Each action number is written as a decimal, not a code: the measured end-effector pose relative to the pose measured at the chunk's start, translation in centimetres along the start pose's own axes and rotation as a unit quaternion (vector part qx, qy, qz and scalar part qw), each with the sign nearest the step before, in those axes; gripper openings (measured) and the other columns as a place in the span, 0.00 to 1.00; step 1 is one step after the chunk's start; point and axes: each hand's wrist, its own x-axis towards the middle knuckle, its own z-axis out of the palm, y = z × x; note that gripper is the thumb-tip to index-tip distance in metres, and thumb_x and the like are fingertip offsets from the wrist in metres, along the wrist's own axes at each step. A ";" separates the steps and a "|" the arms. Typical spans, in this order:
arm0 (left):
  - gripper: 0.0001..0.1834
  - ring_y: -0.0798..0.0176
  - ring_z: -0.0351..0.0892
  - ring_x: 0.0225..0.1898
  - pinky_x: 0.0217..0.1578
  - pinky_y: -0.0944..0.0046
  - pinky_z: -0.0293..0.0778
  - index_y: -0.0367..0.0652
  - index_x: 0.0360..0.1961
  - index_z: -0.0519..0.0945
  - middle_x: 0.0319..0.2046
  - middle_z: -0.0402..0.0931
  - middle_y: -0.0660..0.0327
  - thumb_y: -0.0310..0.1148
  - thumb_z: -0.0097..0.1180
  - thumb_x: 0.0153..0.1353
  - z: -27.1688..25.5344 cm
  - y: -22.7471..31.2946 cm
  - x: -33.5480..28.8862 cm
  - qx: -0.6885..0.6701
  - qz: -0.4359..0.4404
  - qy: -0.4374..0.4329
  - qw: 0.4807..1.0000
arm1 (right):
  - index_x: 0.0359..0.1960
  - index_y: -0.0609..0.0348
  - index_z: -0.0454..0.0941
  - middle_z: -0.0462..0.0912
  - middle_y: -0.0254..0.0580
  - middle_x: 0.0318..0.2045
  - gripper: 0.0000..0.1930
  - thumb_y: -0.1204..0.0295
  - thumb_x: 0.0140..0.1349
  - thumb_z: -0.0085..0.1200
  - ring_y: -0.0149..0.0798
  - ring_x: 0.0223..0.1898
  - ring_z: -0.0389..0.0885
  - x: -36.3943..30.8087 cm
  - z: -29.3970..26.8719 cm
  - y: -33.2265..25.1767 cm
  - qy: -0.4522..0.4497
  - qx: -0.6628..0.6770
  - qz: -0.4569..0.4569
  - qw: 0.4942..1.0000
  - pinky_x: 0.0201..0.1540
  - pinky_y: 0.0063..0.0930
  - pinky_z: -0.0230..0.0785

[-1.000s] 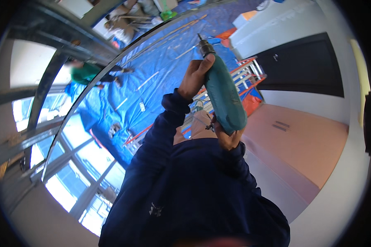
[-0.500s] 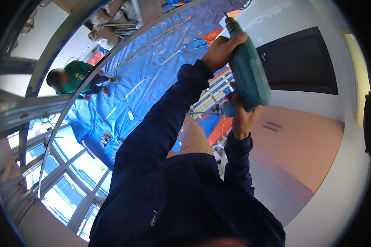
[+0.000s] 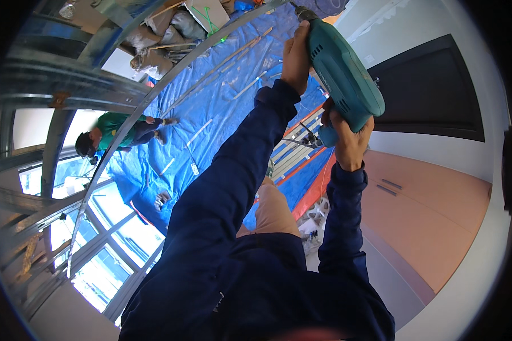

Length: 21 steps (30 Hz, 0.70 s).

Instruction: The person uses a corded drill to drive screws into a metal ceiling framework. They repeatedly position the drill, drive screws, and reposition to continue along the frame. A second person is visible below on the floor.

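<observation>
A teal power drill [image 3: 347, 74] is raised up in front of me, tilted so that its chuck [image 3: 306, 12] points toward the top edge. My left hand [image 3: 296, 59] is closed against the front of the drill body, just behind the chuck. My right hand [image 3: 352, 136] grips the drill handle at the rear, its fingers curled around it. The drill's tip lies close to the upper end of a long metal channel [image 3: 213, 38]; whether they touch, I cannot tell.
Metal framing [image 3: 68, 99] fills the upper left. A co-worker in a green shirt [image 3: 115, 128] is beyond it, on the blue tarp [image 3: 222, 113]. Long strips [image 3: 304, 139] lie below the drill. Filled sacks [image 3: 153, 59] are piled at the back. A dark door [image 3: 432, 91] and peach panels [image 3: 421, 199] stand right.
The drill has moved up and turned, showing more of its vented side. Both hands stay on it and rise with it. My view has shifted, and the co-worker's head is lower.
</observation>
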 end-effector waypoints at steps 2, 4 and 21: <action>0.24 0.72 0.82 0.36 0.34 0.69 0.75 0.46 0.49 0.78 0.38 0.82 0.66 0.56 0.45 0.75 0.6 -0.1 -0.1 -0.012 0.017 -0.008 1.000 | 0.52 0.69 0.75 0.84 0.47 0.36 0.18 0.86 0.58 0.53 0.33 0.31 0.81 0.4 -0.9 -0.4 -0.012 0.012 0.007 1.000 0.35 0.27 0.75; 0.24 0.68 0.82 0.41 0.43 0.66 0.77 0.45 0.50 0.78 0.40 0.82 0.64 0.55 0.45 0.75 1.0 0.1 -0.3 -0.007 -0.007 0.016 1.000 | 0.52 0.70 0.75 0.84 0.46 0.36 0.19 0.85 0.57 0.53 0.33 0.30 0.81 0.6 -1.4 -0.6 -0.033 0.031 0.009 0.999 0.34 0.27 0.75; 0.26 0.78 0.63 0.16 0.19 0.72 0.56 0.47 0.26 0.81 0.16 0.69 0.74 0.56 0.50 0.73 2.3 1.1 -0.7 -0.018 0.033 0.064 0.997 | 0.53 0.71 0.76 0.83 0.46 0.36 0.20 0.83 0.56 0.52 0.33 0.32 0.81 1.4 -2.0 -0.5 -0.043 0.028 0.019 0.998 0.37 0.27 0.75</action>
